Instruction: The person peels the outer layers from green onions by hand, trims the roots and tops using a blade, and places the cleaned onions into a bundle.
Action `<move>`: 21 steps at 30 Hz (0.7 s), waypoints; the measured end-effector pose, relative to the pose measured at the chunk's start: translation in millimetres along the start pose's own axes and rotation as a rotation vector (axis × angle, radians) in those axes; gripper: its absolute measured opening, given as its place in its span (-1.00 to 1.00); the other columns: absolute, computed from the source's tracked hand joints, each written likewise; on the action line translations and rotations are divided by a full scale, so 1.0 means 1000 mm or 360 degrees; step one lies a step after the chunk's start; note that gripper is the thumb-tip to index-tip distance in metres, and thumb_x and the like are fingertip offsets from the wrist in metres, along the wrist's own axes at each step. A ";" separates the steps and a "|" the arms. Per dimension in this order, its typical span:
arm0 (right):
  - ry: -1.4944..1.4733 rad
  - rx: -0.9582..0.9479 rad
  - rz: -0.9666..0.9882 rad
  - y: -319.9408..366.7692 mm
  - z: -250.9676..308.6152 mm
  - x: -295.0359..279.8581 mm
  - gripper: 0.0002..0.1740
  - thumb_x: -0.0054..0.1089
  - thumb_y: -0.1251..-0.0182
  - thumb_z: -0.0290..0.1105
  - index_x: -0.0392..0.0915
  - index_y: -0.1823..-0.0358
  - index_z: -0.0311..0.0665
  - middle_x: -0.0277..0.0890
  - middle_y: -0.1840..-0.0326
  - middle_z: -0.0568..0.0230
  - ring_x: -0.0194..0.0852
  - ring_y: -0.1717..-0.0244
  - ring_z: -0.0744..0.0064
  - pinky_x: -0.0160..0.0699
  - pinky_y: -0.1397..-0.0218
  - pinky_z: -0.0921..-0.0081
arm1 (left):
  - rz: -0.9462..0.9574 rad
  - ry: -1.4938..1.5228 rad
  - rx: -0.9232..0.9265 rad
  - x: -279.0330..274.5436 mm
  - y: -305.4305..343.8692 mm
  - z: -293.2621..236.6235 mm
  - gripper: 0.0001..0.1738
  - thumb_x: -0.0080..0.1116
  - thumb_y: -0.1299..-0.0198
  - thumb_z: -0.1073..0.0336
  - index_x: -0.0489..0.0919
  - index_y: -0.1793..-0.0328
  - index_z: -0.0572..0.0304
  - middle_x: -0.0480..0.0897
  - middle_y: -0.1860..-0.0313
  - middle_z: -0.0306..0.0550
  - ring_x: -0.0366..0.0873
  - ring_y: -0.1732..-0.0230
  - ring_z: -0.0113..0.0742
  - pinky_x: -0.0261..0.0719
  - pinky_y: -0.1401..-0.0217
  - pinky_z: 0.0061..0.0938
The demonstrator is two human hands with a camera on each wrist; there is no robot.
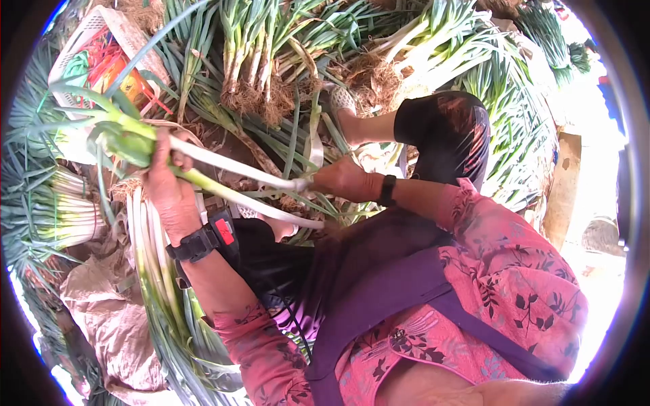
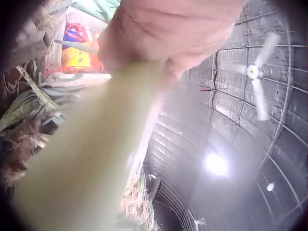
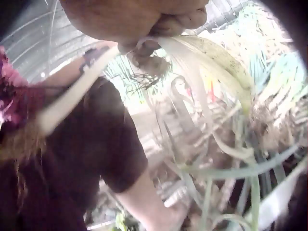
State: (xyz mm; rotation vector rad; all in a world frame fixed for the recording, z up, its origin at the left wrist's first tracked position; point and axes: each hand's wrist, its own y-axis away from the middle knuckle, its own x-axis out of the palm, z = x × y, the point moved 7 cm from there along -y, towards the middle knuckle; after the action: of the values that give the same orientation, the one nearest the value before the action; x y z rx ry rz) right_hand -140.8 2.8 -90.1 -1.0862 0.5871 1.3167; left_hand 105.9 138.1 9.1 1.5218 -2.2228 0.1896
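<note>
Two long green onions, an upper white stalk (image 1: 230,164) and a lower one (image 1: 254,204), run from my left hand (image 1: 172,196) toward the right, their green tops beyond the grip. My left fingers curl round both stalks; in the left wrist view a blurred pale stalk (image 2: 91,144) passes beneath the hand (image 2: 173,33). At the root end of the upper stalk my right hand (image 1: 349,179) has its fingers curled in a pinch. From those fingers a pale, yellowish outer leaf (image 3: 221,62) hangs down in the right wrist view. The lower stalk's roots (image 3: 21,139) dangle over the dark trousers.
A white plastic basket (image 1: 64,68) with red and orange items stands at the upper left. Bundled green onions with brown roots (image 1: 254,98) lie ahead. More onions (image 1: 156,264) lie beside the left forearm, near a crumpled sack (image 1: 112,318). Loose leaves litter the ground between the feet.
</note>
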 end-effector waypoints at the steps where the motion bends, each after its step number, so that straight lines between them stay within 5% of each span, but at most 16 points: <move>1: -0.0028 0.0143 0.0086 0.011 -0.014 0.013 -0.83 0.19 -0.24 -0.27 0.50 0.45 -0.14 0.38 0.67 0.33 0.45 0.62 0.26 0.31 0.56 0.28 | 0.0056 0.0006 -0.0085 0.008 0.004 0.010 -0.67 0.28 -0.20 0.35 0.49 -0.06 0.18 0.64 0.35 0.10 0.30 0.63 -0.63 0.26 0.60 -0.72; 4: 0.0155 0.0312 0.0434 0.035 -0.046 0.049 -0.91 0.16 -0.20 -0.33 0.56 0.42 -0.14 0.50 0.57 0.26 0.52 0.55 0.19 0.40 0.50 0.21 | -0.0009 -0.0207 -0.0145 0.023 0.012 0.029 -0.67 0.26 -0.21 0.36 0.48 -0.08 0.15 0.64 0.34 0.01 0.25 0.65 -0.63 0.22 0.63 -0.69; 5: 0.0347 0.0376 0.0645 0.066 -0.058 0.071 -0.90 0.15 -0.17 -0.33 0.58 0.38 -0.15 0.54 0.51 0.18 0.56 0.49 0.15 0.45 0.44 0.19 | 0.0195 -0.0135 0.0033 0.039 0.017 0.021 -0.68 0.23 -0.23 0.37 0.46 -0.10 0.10 0.62 0.36 -0.06 0.23 0.66 -0.64 0.22 0.62 -0.70; 6: 0.0539 0.0448 0.0859 0.095 -0.070 0.087 -0.87 0.14 -0.14 -0.33 0.60 0.34 -0.16 0.58 0.45 0.09 0.59 0.42 0.11 0.50 0.39 0.17 | 0.0037 -0.0235 0.0152 0.039 0.016 0.004 -0.66 0.20 -0.25 0.37 0.43 -0.13 0.06 0.60 0.38 -0.13 0.20 0.65 -0.64 0.21 0.61 -0.70; 7: 0.0538 0.0465 0.0829 0.087 -0.070 0.080 -0.87 0.14 -0.14 -0.33 0.60 0.34 -0.16 0.58 0.45 0.09 0.59 0.42 0.11 0.50 0.39 0.17 | 0.0132 -0.0084 0.0196 0.034 0.006 -0.004 -0.65 0.20 -0.25 0.37 0.42 -0.14 0.07 0.60 0.37 -0.15 0.21 0.63 -0.64 0.20 0.61 -0.70; 9: 0.0098 0.0721 0.1358 0.084 -0.077 0.077 -0.76 0.17 -0.13 -0.24 0.63 0.23 -0.17 0.60 0.32 -0.01 0.60 0.25 0.05 0.56 0.26 0.15 | 0.0368 0.0120 0.0295 0.029 -0.001 -0.017 -0.66 0.19 -0.27 0.35 0.42 -0.13 0.12 0.60 0.28 -0.13 0.21 0.58 -0.64 0.20 0.58 -0.71; 10: -0.0165 0.0567 0.1091 0.083 -0.099 0.106 -0.69 0.24 -0.13 -0.15 0.63 0.19 -0.18 0.60 0.27 -0.01 0.58 0.20 0.00 0.55 0.20 0.11 | 0.0247 -0.0018 0.0149 0.021 0.000 -0.012 -0.69 0.18 -0.28 0.33 0.44 -0.10 0.19 0.62 0.22 -0.05 0.19 0.58 -0.63 0.19 0.55 -0.72; 12: -0.0203 0.0423 0.0336 0.028 -0.086 0.043 -0.67 0.18 -0.22 -0.17 0.57 0.10 -0.24 0.57 0.26 -0.01 0.57 0.26 -0.04 0.53 0.19 0.08 | 0.0328 -0.0005 0.0160 0.022 0.003 -0.012 -0.70 0.17 -0.29 0.32 0.46 -0.09 0.22 0.63 0.19 0.01 0.17 0.57 -0.63 0.18 0.54 -0.73; 13: -0.0311 0.0885 0.0543 -0.004 -0.080 0.004 -0.62 0.15 -0.28 -0.21 0.51 -0.02 -0.30 0.54 0.04 -0.03 0.54 0.05 0.01 0.54 0.05 0.23 | 0.0327 -0.0004 0.0168 0.022 0.004 -0.013 -0.70 0.17 -0.29 0.32 0.46 -0.09 0.22 0.63 0.19 0.01 0.17 0.57 -0.63 0.18 0.54 -0.73; 17: -0.0943 -0.0007 -0.0150 -0.088 -0.021 -0.072 -0.72 0.07 -0.35 -0.35 0.53 -0.02 -0.30 0.61 0.11 0.06 0.58 0.03 0.14 0.55 0.01 0.31 | 0.0379 0.0019 0.0064 0.028 0.005 -0.008 -0.64 0.18 -0.28 0.30 0.42 -0.15 0.17 0.61 0.17 0.00 0.18 0.54 -0.64 0.16 0.57 -0.75; 18: -0.1104 -0.0134 -0.0013 -0.099 -0.004 -0.066 -0.70 0.09 -0.38 -0.30 0.54 -0.02 -0.33 0.63 0.14 0.20 0.58 0.08 0.32 0.55 0.08 0.37 | 0.0453 0.0049 0.0009 0.032 0.006 -0.006 -0.60 0.18 -0.27 0.30 0.38 -0.19 0.13 0.59 0.20 0.00 0.19 0.54 -0.63 0.17 0.59 -0.76; 20: -0.1494 0.0061 0.0838 -0.104 0.010 -0.036 -0.64 0.11 -0.40 -0.18 0.57 0.02 -0.36 0.64 0.21 0.24 0.55 0.25 0.45 0.52 0.24 0.48 | 0.0479 0.0299 -0.0052 0.032 0.013 -0.005 -0.64 0.13 -0.31 0.35 0.39 -0.20 0.14 0.48 0.19 -0.25 0.16 0.52 -0.67 0.12 0.59 -0.79; 21: -0.1493 0.0066 0.0835 -0.103 0.010 -0.038 -0.64 0.11 -0.40 -0.18 0.57 0.02 -0.36 0.64 0.21 0.24 0.55 0.25 0.45 0.52 0.24 0.48 | 0.0613 0.0467 -0.0074 0.029 0.013 -0.009 -0.65 0.11 -0.32 0.34 0.37 -0.20 0.15 0.46 0.18 -0.24 0.17 0.51 -0.66 0.14 0.61 -0.79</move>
State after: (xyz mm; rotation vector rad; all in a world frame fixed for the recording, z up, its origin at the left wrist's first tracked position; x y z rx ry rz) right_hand -53.3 4.0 -23.2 -0.1775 0.1728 2.0505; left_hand 88.4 121.8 31.4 0.9568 -2.2358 0.4437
